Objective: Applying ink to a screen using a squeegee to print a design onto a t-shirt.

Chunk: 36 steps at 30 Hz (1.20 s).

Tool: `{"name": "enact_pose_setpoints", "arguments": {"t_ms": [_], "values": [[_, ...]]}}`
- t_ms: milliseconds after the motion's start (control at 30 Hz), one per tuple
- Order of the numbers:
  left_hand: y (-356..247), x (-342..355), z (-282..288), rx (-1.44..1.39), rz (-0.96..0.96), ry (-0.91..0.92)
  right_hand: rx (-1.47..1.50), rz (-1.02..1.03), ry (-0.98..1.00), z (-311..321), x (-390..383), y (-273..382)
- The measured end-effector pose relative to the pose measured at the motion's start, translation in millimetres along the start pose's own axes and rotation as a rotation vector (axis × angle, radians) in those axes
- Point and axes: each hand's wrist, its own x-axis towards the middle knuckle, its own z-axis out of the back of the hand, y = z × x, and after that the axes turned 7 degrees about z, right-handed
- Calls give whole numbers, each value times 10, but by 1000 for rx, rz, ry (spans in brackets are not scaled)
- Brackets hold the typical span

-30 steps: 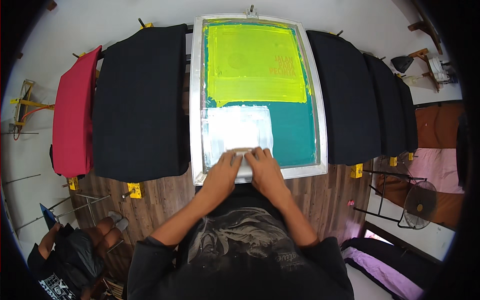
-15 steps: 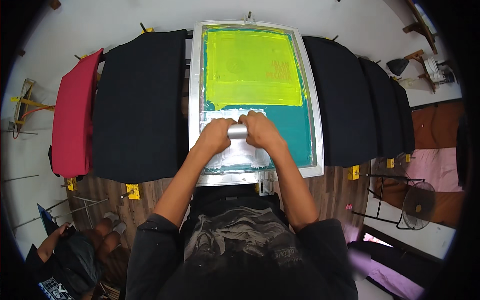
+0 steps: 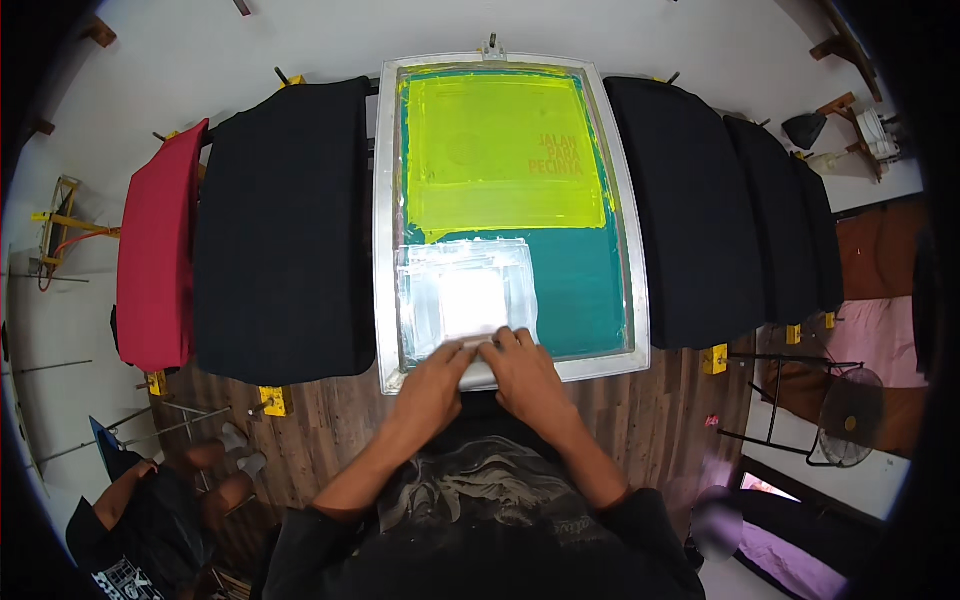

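Both my hands grip a silver metal squeegee (image 3: 478,376) at the near end of a screen-printing frame (image 3: 636,290). My left hand (image 3: 432,388) is closed round its left part, and my right hand (image 3: 528,378) round its right part, thumbs close together. The squeegee's lower edge is mostly hidden by my fingers. Just beyond it lies a patch of white ink (image 3: 472,295) on the teal mesh (image 3: 575,290). A large yellow-green ink area (image 3: 480,140) covers the far half, with reddish lettering at its right.
Black cloth-covered boards flank the frame on the left (image 3: 285,230) and right (image 3: 690,220), with a red cloth-covered board (image 3: 165,250) farther left. A seated person (image 3: 150,510) is at lower left. A standing fan (image 3: 848,418) stands at the right.
My hands have drawn the squeegee toward me, from the middle of the white ink patch to the frame's near edge. More of the white patch now shows.
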Motion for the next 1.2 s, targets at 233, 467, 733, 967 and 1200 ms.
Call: {"name": "enact_pose_setpoints", "arguments": {"t_ms": [233, 467, 733, 967, 1200], "values": [[161, 702, 151, -22, -34, -200, -161, 22, -150, 29, 630, -331], [33, 106, -223, -18, 39, -93, -94, 12, -77, -146, 13, -125], [33, 290, 52, -5, -118, -113, -191, -55, -52, 190, 200, -16], [407, 402, -110, -63, -210, -199, -435, -75, -97, 98, 427, 110], [405, -3, -121, -42, -169, -165, -356, -49, -11, 24, 191, 331]]}}
